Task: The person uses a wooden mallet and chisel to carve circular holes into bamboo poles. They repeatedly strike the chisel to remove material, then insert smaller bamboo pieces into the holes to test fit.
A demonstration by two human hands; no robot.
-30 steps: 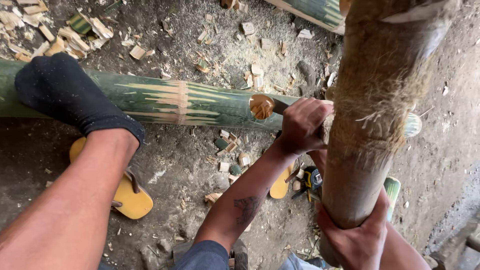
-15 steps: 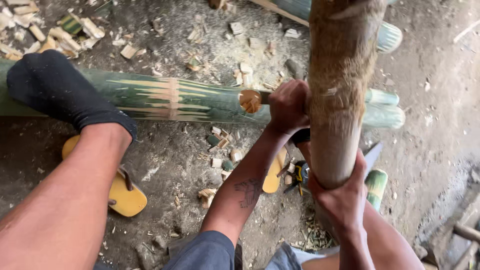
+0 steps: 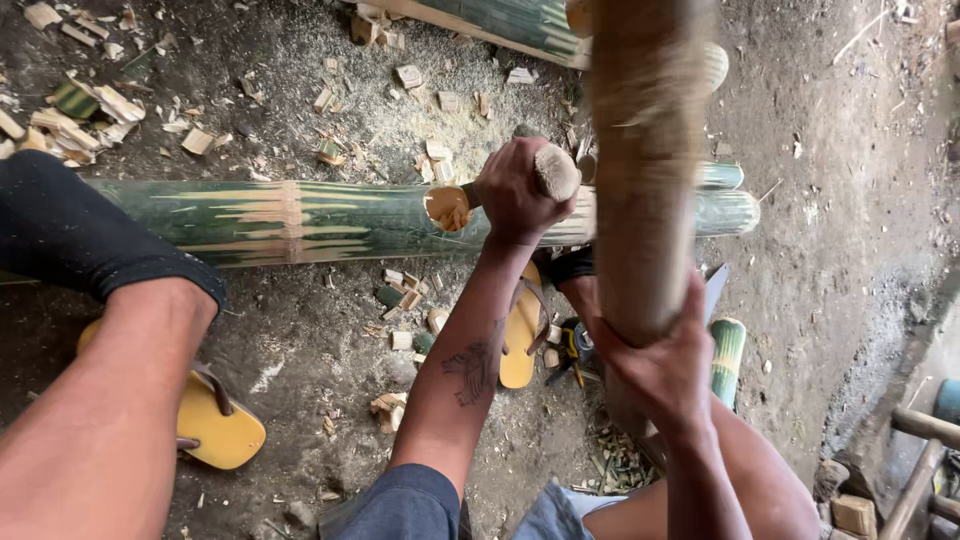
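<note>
Left hand: left hand (image 3: 515,195), centre of frame, fingers fully wrapped round a short wooden handle (image 3: 553,172); its butt end shows above the knuckles.
Right hand: right hand (image 3: 665,365), lower right of centre, clenched on the lower end of a thick wooden club (image 3: 645,180).
Club: stands near upright, upper part blurred, crossing in front of the pole.
Green bamboo pole (image 3: 300,220): lies horizontally across the middle of the frame on the dirt floor (image 3: 830,250); a pale cut notch (image 3: 447,207) sits just left of the left hand.
Foot: dark sock (image 3: 70,235) rests on the pole at left edge.
Yellow sandals (image 3: 215,425): one lower left, one below the left hand.
Wood chips (image 3: 90,110): scattered, upper left.
</note>
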